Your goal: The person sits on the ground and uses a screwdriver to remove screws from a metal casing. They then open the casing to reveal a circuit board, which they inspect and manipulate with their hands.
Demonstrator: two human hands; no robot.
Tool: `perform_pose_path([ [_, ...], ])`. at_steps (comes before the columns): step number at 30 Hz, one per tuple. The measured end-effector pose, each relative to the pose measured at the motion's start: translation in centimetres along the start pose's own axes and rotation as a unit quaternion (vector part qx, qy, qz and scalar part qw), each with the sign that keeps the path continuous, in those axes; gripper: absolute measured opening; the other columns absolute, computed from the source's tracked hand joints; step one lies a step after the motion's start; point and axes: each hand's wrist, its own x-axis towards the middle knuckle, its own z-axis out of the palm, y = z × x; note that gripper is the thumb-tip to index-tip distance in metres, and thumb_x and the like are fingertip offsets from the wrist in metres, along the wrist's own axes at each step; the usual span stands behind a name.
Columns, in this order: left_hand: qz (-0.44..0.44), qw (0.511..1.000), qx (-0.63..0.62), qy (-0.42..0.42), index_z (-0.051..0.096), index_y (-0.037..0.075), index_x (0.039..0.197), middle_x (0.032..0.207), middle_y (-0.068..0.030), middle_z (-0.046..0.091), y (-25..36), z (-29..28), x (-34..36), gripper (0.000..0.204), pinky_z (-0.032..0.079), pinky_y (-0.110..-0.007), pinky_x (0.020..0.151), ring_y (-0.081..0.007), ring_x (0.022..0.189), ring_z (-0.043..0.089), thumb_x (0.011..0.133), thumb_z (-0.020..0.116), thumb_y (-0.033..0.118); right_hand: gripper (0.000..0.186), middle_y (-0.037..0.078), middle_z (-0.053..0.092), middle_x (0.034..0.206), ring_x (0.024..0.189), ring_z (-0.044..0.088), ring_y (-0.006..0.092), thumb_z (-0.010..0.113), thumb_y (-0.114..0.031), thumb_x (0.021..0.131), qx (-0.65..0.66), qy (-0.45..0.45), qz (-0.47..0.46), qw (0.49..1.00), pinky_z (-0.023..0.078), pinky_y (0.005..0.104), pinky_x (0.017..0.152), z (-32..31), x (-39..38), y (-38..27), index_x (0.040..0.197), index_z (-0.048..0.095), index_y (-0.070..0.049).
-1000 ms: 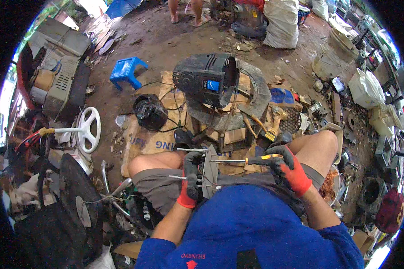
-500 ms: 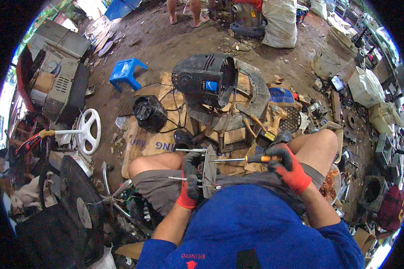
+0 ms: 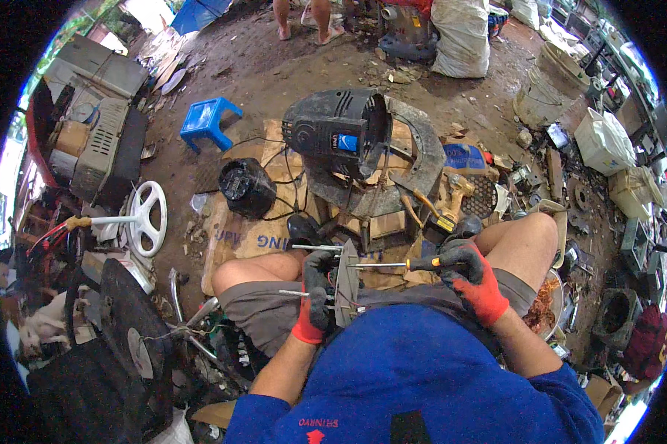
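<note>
My left hand (image 3: 316, 303), in a grey and red glove, is closed around the edge of a round grey metal plate (image 3: 346, 285) held upright over my lap. Metal rods stick out from the plate's left side, and a thin wire shows low on its right. In my right hand (image 3: 472, 280), gloved alike, is a screwdriver (image 3: 421, 263) with an orange and black handle. Its shaft points left, and the tip meets the plate's right face near the upper part. What exactly the tip touches is too small to tell.
Ahead stands a black motor housing (image 3: 337, 133) beside a curved metal piece (image 3: 426, 148). A black cylindrical part (image 3: 246, 187), a cordless drill (image 3: 452, 203) and a hammer (image 3: 422, 203) lie around it. A blue stool (image 3: 209, 122) is farther left; scrap crowds both sides. Another person's legs (image 3: 321, 18) show beyond.
The fingers of my right hand have shifted slightly on the screwdriver's handle, which appears turned a little. The plate and my left hand stay nearly in place.
</note>
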Motion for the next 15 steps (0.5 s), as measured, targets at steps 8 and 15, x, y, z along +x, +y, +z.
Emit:
perform_pose_path([
  [8, -0.032, 0.999, -0.011, -0.01, 0.041, 0.006, 0.142, 0.137, -0.0113, 0.051, 0.1, -0.2, -0.1, 0.092, 0.047, -0.043, 0.104, -0.0247, 0.123, 0.054, 0.081, 0.07, 0.069, 0.042, 0.008, 0.058, 0.123, 0.121, 0.053, 0.0172, 0.063, -0.014, 0.094, -0.062, -0.051, 0.098, 0.992, 0.043, 0.0339, 0.106, -1.2, 1.1, -1.7, 0.133, 0.051, -0.006],
  [15, -0.068, 0.997, -0.043, -0.006, 0.04, 0.002, 0.142, 0.135, -0.0104, 0.051, 0.7, 0.2, -0.3, 0.096, 0.042, -0.041, 0.108, -0.0232, 0.125, 0.052, 0.081, 0.07, 0.07, 0.039, 0.009, 0.059, 0.123, 0.12, 0.054, 0.0177, 0.06, -0.013, 0.095, -0.043, -0.036, -0.033, 0.998, 0.043, 0.0342, 0.105, 0.6, 0.3, -2.1, 0.132, 0.052, -0.006],
])
